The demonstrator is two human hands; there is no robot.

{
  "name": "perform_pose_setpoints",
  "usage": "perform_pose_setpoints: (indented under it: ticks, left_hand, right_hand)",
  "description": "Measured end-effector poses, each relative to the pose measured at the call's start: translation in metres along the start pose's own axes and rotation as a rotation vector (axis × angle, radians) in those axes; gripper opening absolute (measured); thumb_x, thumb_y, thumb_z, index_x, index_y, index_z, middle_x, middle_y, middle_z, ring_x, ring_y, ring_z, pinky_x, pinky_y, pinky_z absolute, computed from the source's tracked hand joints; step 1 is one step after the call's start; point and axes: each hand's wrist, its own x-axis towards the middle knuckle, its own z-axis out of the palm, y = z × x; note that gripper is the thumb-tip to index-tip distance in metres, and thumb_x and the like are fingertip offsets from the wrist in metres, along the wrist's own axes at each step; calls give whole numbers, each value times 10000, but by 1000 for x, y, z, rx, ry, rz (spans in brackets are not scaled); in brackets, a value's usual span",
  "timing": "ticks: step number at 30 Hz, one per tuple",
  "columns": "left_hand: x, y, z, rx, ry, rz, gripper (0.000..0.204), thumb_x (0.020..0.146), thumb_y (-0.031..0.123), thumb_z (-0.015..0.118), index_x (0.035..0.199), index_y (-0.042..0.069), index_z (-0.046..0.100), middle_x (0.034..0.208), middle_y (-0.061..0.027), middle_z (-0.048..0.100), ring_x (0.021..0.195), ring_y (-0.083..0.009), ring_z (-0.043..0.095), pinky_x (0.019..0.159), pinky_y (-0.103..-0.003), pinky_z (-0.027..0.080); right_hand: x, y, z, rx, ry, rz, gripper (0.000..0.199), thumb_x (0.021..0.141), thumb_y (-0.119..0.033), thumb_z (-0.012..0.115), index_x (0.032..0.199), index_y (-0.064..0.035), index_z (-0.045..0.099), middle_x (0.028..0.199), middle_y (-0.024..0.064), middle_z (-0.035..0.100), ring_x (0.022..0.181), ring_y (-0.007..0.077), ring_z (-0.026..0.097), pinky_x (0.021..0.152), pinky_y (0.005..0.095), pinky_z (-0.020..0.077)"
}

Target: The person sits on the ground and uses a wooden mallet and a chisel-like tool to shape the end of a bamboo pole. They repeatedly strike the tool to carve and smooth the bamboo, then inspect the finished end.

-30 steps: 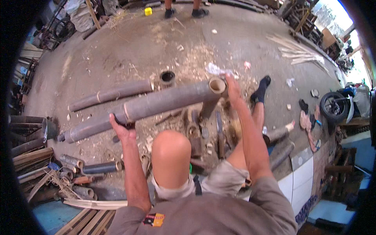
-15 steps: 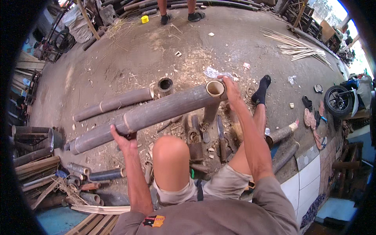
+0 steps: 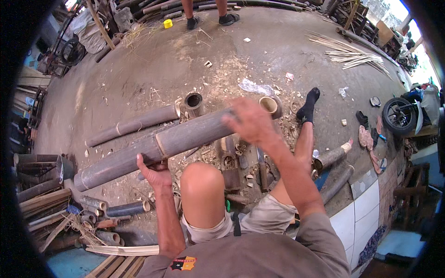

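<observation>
A long grey-brown bamboo tube (image 3: 194, 133) slants across in front of me, its right end higher and farther off. My left hand (image 3: 156, 175) supports it from below near a joint, thumb up along the near side. Over the tube's right part is my right hand (image 3: 254, 123), somewhat blurred, with fingers stretched out and apart. Whether those fingers touch the tube is unclear. Just beyond that hand shows the pale-rimmed opening (image 3: 268, 105) at the tube's right end. Behind the held tube lie another bamboo tube (image 3: 134, 125) and a short upright hollow piece (image 3: 193, 108).
Between my legs are a notched wooden block (image 3: 230, 173) and a blade with a handle (image 3: 263, 173) among shavings. Bamboo offcuts (image 3: 125, 208) pile at the left. Thin strips (image 3: 347, 51) lie far right, near a wheel (image 3: 399, 116). Another person's feet (image 3: 229, 19) stand at the back.
My right hand has let go of the tube's right end and moved left along its top. The tube has shifted slightly to the right at that end. My left hand still supports it.
</observation>
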Motion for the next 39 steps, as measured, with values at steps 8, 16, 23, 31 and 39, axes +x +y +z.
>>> perform_pose_setpoints:
  ticks: [8,16,23,31,39]
  left_hand:
    - [12,61,-32,-221,52,221,1052,799,784,694,1604,178,394,1603,-93,453,1459,-339,437,1233,-594,329]
    - [-7,85,-29,-296,95,297,1036,813,799,684,1581,158,410,1595,-140,452,1454,-384,447,1223,-632,352]
    - [-11,52,-21,-174,216,199,1053,860,851,549,1615,140,359,1628,-142,417,1480,-378,417,1245,-619,306]
    - [-3,29,-66,-197,315,203,1079,852,882,525,1627,155,335,1621,-151,412,1488,-373,401,1244,-625,297]
    - [-7,64,-41,-141,340,223,1029,881,869,492,1624,174,340,1625,-138,417,1482,-380,415,1245,-645,279]
  right_hand:
    - [53,-8,14,-175,-526,-25,850,958,-804,423,822,-23,732,748,245,703,769,435,713,725,536,551]
    - [107,-79,-77,-306,-433,-90,866,903,-835,492,819,-16,761,737,241,705,740,384,730,706,527,568]
    - [68,16,29,-130,-396,67,822,903,-839,489,845,-73,781,765,209,727,745,385,733,682,510,565]
    - [79,-12,37,-185,-616,-27,902,909,-837,468,719,1,742,670,246,677,711,429,706,697,530,558]
    - [104,-77,-41,-201,-497,-34,977,875,-888,465,750,33,765,731,253,709,729,396,730,741,514,571]
